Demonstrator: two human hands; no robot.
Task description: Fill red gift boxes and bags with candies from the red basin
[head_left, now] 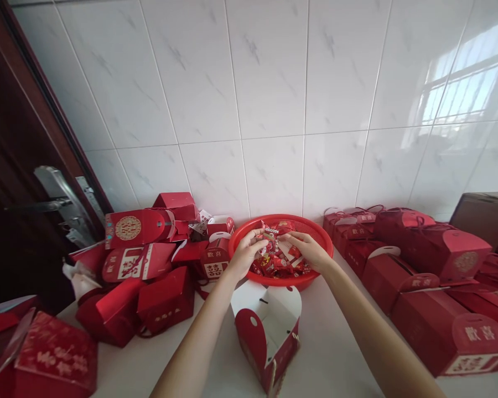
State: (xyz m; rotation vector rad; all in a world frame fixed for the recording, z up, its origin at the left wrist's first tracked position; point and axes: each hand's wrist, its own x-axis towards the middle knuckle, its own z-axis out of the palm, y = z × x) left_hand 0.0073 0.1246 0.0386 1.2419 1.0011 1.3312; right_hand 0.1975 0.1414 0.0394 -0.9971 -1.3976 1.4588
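Over a red plastic basket (pixel 326 239), both my hands reach in from the front. The basket holds several red-wrapped candies (pixel 274 266). My left hand (pixel 248 253) is closed, its thumb and fingers pinching a small red-wrapped candy (pixel 269 241) above the pile. Facing it, my right hand (pixel 309 250) has its thumb and fingertips drawn together near the same candy; what sits between them is too small to make out. Between my forearms stands a red gift box (pixel 253 337) with its top flaps open and a white inside; a cord handle hangs at its side.
Red gift boxes (pixel 166 298) lie jumbled on the left of the white tabletop (pixel 315 337). More closed red boxes (pixel 423 326) stand in rows on the right, near a brown cardboard box (pixel 481 218). Behind is a tiled wall (pixel 274 99); a dark door (pixel 20 166) stands at left.
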